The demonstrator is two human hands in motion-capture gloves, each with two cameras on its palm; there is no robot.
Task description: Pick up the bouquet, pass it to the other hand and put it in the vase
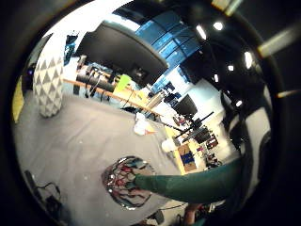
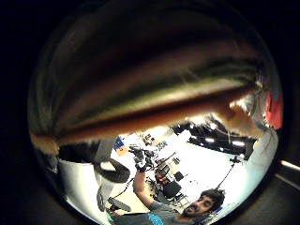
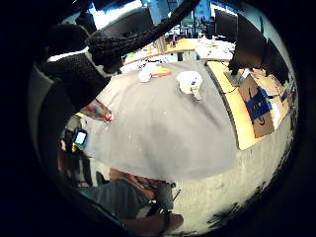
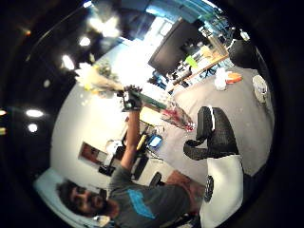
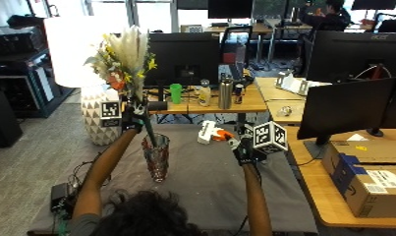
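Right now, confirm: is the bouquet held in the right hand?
No, the left hand grips the bouquet above the vase; the right hand holds nothing.

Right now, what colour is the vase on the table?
Clear glass with reddish tints, the vase shows best in the outside view.

Green bouquet stems (image 1: 197, 183) reach toward the glass vase (image 1: 127, 181) mouth.

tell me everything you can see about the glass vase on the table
The vase is a tall ribbed vessel of clear glass with a reddish tint, standing upright on the grey tablecloth. Its mouth is open, and the left little finger side palm view looks down into it. The green stems of the bouquet, held by the left hand, reach down to its rim; whether they are already inside is hard to tell. No hand touches the vase.
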